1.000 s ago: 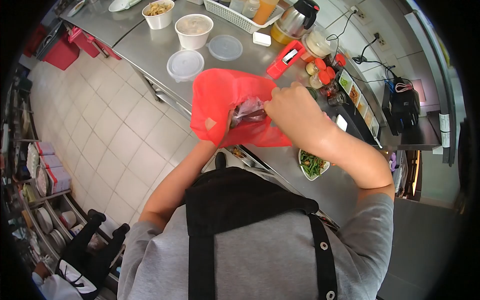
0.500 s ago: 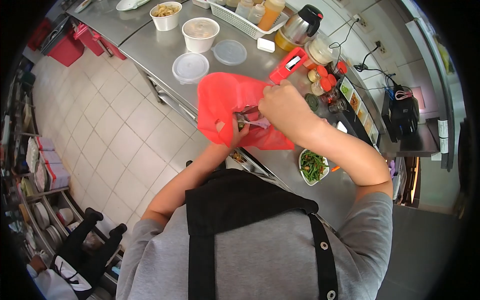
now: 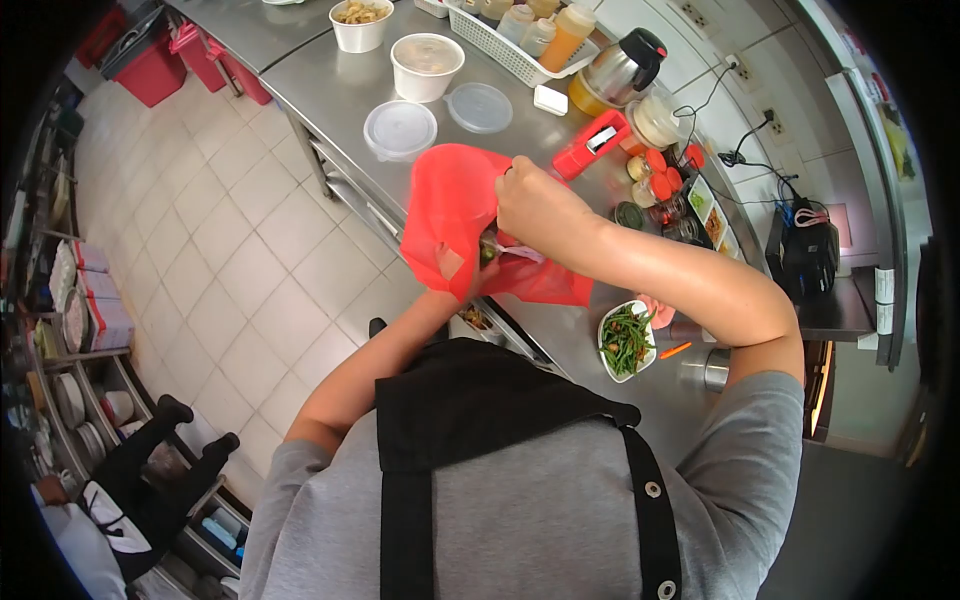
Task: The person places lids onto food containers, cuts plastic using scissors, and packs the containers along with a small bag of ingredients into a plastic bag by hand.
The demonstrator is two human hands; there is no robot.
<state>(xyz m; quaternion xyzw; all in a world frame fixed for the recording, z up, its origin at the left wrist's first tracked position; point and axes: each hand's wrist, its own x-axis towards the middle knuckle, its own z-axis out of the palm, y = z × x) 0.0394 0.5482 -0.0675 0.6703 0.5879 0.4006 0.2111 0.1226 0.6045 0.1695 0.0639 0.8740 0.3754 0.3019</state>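
A crumpled, translucent red plastic bag [image 3: 450, 195] is in front of my chest, above the counter's edge. My left hand [image 3: 468, 270] is closed on its lower left side, with some fingers showing through the red film. Beside my left thumb, a small greenish item [image 3: 488, 247] shows in the bag's opening, mostly hidden. My right hand [image 3: 535, 205] is a closed fist over the bag's right side, and what it grips is hidden. Close to my right forearm are a red tape dispenser [image 3: 592, 145] and a white bowl of green beans [image 3: 627, 340].
White tubs [image 3: 427, 66] and clear lids [image 3: 400, 130] stand on the steel counter [image 3: 345, 100]. Further back are a basket of sauce bottles [image 3: 520, 55], a steel jug [image 3: 628, 65] and red-lidded jars [image 3: 655, 187]. Another person's legs [image 3: 150, 460] show at lower left.
My right fist has moved slightly left and up across the bag's opening. A dark, thin item seen below that hand earlier is now hidden. My left hand stays on the bag.
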